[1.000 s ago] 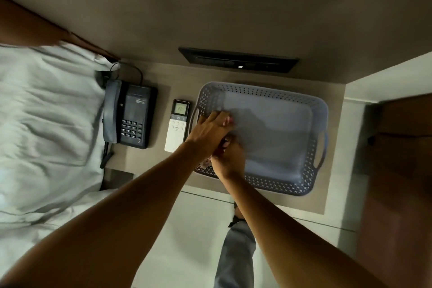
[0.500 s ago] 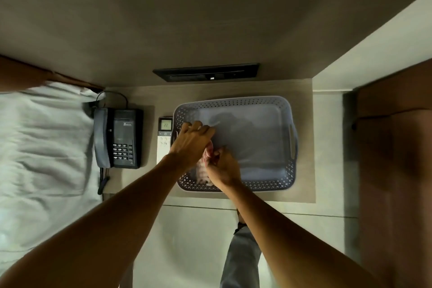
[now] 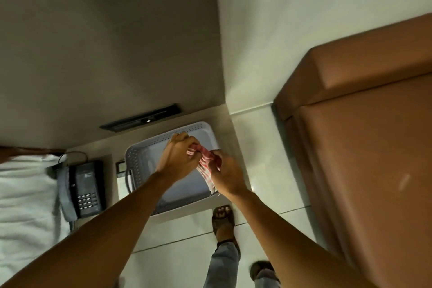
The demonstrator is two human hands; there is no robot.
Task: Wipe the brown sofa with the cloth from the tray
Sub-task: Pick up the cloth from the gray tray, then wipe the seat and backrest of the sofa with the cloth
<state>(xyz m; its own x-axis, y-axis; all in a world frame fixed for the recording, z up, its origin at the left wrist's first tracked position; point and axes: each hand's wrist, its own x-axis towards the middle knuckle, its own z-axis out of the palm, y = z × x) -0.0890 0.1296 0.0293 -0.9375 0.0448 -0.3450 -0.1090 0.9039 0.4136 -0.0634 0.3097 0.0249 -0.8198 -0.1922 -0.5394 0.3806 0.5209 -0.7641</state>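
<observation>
Red-and-white checked cloth [image 3: 205, 166] is up out of the grey tray [image 3: 140, 159], held above its near-right corner by both hands: the left hand [image 3: 178, 159] has its fingers closed round one bunched end, the right hand [image 3: 228, 175] pinches the other. That's the pickup done, I'd say; the brown sofa [image 3: 364, 147], right of the tray, looks untouched, so all the wiping remains

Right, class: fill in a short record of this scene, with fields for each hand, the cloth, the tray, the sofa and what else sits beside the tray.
left hand: closed on the cloth
right hand: closed on the cloth
cloth: red and white checked, lifted above the tray
tray: grey, perforated, nothing seen inside
sofa: brown, on the right, untouched
beside tray: telephone, remote
</observation>
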